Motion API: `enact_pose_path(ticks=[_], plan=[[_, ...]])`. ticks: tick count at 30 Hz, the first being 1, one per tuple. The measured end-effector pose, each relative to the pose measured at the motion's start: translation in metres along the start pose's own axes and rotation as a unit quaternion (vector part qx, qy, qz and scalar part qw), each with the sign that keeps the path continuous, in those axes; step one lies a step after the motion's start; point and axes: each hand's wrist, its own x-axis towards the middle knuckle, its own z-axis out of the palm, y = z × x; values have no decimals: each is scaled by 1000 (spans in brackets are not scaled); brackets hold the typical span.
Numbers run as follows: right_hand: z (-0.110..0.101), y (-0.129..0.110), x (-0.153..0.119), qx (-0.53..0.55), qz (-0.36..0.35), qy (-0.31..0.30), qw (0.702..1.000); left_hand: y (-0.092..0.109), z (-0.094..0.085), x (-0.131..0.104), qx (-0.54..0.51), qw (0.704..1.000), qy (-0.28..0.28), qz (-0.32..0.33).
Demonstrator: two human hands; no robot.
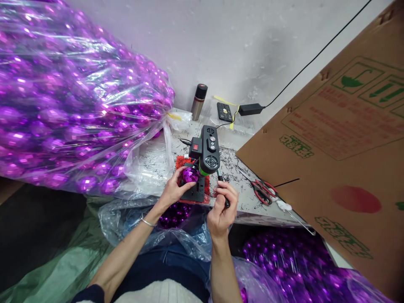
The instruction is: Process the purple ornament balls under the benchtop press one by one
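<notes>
A shiny purple faceted ball [190, 174] is held between the thumb and fingers of my left hand [173, 187], at the lower front of a black bench machine [211, 147]. The machine has round vents, a red switch and a green ring near its lower end. My right hand [224, 206] is closed around the black grip of a lever [227, 203] at the machine's right side. Under the machine lie a dark base plate [195, 194] and a red mat [207, 185]. Where the ball meets the machine is hidden from me.
A large clear bag of purple balls [94, 105] lies at left. Scissors [263, 191] and black scraps are right of the machine. A thermos [199, 103] and power adapter [251, 109] sit at the back. A cardboard box [331, 168] stands right; more purple balls [284, 256] are below.
</notes>
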Motion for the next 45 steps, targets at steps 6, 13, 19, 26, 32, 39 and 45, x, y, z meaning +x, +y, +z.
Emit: enact_pose_path(ticks=[6,13,19,26,32,39,45], plan=[[0,0,0,-1,2,5,1000,2,-1,-3,5,1000,-8,-6],[0,0,-1,5,5,1,1000,-3,0,4,13,1000,3,7],[1,0,-1,2,5,3,1000,-7,-1,-1,-5,1000,-12,-18],[1,0,-1,4,1,4,1000,-5,-1,3,4,1000,-10,-5],[1,1,-2,6,5,3,1000,-12,0,1,-14,1000,-14,-7],[1,1,-2,-1,-1,2,1000,-11,-1,3,-5,1000,-14,-2],[1,1,-2,-1,3,3,1000,-7,-3,1,11,1000,-19,1]])
